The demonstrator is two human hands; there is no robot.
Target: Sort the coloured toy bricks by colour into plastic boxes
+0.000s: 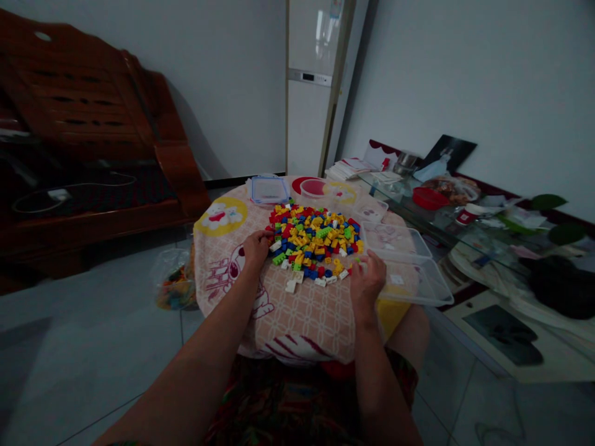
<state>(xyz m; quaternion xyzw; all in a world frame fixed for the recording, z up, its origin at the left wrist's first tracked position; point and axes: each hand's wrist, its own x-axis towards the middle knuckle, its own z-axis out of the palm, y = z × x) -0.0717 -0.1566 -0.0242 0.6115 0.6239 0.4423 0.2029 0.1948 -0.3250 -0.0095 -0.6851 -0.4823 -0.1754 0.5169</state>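
A wide heap of small toy building bricks [316,234], in red, yellow, blue, green and white, is spread over the round cloth-covered table [297,310]. My left hand [256,250] rests at the heap's left edge. Its fingers are drawn together beside red bricks, and what they hold, if anything, is hidden. At the heap's right front edge is my right hand [369,279], its fingers curled close to some yellow bricks. I cannot make out what is between those fingertips. Several white bricks [290,285] lie along the near side of the heap.
Clear plastic trays [421,284] lie at the table's right. A blue-rimmed container [268,189] and a round tub [313,188] stand at the back. A bag of bricks [175,282] is on the floor at left. A cluttered glass table [432,220] adjoins the right side.
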